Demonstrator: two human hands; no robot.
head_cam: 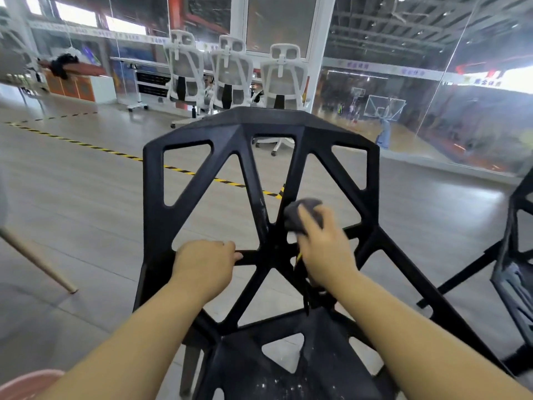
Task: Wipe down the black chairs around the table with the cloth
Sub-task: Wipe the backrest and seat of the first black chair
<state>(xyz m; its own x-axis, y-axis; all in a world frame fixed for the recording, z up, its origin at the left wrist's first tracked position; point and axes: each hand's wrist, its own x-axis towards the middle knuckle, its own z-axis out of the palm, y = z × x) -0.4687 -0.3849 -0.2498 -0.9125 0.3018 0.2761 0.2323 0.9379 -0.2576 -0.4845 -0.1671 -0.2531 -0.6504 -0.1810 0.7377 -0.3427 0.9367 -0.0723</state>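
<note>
Right hand (pixel 324 249): fingers curled over a dark grey cloth (pixel 301 216), pressing it against a slanting strut of the backrest, just right of the central hub.
Left hand (pixel 206 265): closed round the horizontal bar of the same backrest, left of the hub, knuckles up.
Cloth: bunched, showing mostly beyond the fingers, touching the strut; blurred.
Black chair (pixel 261 125): near and central, with a backrest of open triangular struts in front of the person.
Seat (pixel 259 376): nearest, at the bottom, dotted with pale specks.
Second black chair (pixel 510 235): right edge, partly cut off, apart from the first.
Wooden leg (pixel 37 259): left, slanting down to the floor.
Pink rim (pixel 26 381): near left corner.
Floor tape (pixel 115 153): yellow-and-black stripe crossing the grey floor beyond the chair.
White office chairs (pixel 230 70): three in a row, far, before glass panels.
</note>
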